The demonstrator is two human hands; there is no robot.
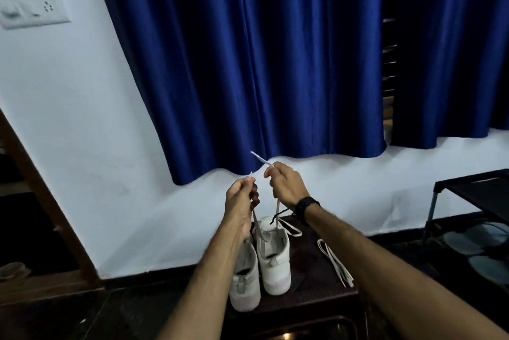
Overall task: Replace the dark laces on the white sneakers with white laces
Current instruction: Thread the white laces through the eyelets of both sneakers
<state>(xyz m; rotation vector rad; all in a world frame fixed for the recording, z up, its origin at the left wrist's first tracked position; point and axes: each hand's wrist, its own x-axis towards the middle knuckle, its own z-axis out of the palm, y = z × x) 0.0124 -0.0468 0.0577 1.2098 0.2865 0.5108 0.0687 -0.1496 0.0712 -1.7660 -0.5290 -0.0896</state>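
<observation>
Above two white canvas sneakers (271, 257), toes toward the wall, left hand (240, 203) and right hand (286, 184) each pinch a near-vertical white flat lace (277, 209) end.

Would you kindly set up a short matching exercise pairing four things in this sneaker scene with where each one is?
Things:
1. Right hand
2. Spare white lace
3. Watch
4. Curtain

Places:
A. hanging before the wall
B. lying right of the sneakers
C. pinching a raised lace end
D. on the right wrist

Pairs: 1-C, 2-B, 3-D, 4-A
</observation>
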